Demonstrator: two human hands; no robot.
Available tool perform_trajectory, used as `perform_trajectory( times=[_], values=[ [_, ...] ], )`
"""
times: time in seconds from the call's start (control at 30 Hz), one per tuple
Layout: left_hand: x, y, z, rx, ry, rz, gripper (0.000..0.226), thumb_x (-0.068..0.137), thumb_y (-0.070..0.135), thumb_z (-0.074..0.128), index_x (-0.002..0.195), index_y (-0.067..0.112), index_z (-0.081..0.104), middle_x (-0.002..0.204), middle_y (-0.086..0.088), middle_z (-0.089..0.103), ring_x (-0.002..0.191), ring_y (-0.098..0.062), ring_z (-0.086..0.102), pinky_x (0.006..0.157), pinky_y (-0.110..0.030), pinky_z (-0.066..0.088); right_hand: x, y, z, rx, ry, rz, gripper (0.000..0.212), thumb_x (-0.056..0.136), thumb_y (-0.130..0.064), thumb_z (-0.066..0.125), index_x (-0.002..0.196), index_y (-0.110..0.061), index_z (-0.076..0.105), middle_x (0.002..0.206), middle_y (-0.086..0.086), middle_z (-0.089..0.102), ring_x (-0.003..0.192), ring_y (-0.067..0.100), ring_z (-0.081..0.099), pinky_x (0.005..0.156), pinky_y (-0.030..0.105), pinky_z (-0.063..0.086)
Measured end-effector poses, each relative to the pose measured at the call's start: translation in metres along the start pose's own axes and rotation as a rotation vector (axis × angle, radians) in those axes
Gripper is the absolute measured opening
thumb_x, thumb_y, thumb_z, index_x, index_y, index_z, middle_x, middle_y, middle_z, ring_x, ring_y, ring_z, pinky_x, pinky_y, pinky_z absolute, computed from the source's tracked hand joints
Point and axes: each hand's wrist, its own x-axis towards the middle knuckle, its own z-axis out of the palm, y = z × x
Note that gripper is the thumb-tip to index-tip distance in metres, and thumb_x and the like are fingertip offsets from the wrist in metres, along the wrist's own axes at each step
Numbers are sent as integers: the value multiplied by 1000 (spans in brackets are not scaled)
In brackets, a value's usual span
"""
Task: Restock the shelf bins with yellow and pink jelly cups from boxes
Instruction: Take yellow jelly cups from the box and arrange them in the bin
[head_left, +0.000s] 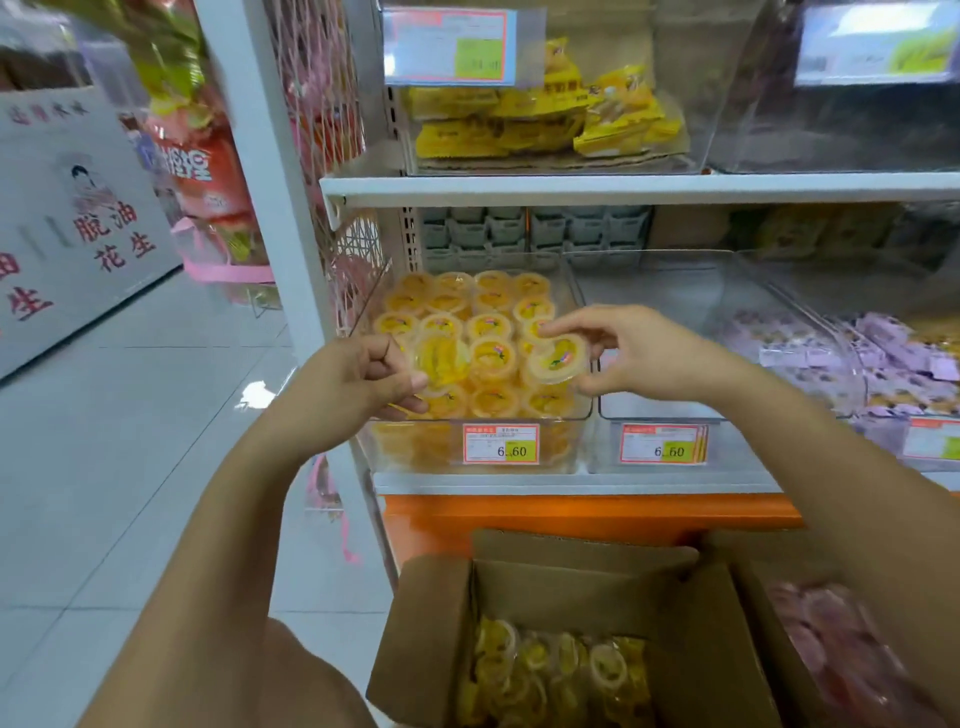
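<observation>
Yellow jelly cup pinched by left hand fingers, second cup by right hand fingers, above bin.

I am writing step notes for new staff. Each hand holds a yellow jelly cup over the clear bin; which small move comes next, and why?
Probably lower the right hand and set its round yellow jelly cup into the clear plastic shelf bin: it hangs above the cups there, and the left hand holds a second cup.

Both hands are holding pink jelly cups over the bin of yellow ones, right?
No, not pink: the head view shows the left hand and right hand each holding a yellow jelly cup over the bin of yellow ones.
</observation>
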Motion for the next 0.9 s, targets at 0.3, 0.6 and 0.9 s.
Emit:
perform_trajectory(
  times=[0.3, 0.6, 0.9],
  values=[
    [20, -16, -6, 82, 68, -12, 17, 85, 9, 65, 79, -4, 55, 64, -4, 66, 72, -17, 71, 67, -28, 57, 69, 17, -8, -440, -289, -184, 29, 71, -8, 76, 87, -29, 65, 95, -7, 57, 87, 5, 53, 76, 23, 41],
    [31, -21, -6, 87, 85, -41, 17, 85, 9, 66, 77, 1, 54, 64, -2, 65, 74, -20, 72, 71, -33, 57, 71, 12, 3, -519, -172, -193, 24, 78, -30, 73, 99, -23, 65, 100, -7, 61, 93, 13, 54, 82, 28, 42],
    [24, -24, -7, 166, 140, 18, 18, 85, 12, 67, 76, 2, 55, 69, -4, 66, 70, -15, 71, 67, -27, 56, 68, 13, 7, -614, -217, -75, 41, 60, -31, 86, 87, -26, 55, 94, -6, 54, 90, 16, 51, 76, 33, 44]
  ],
)
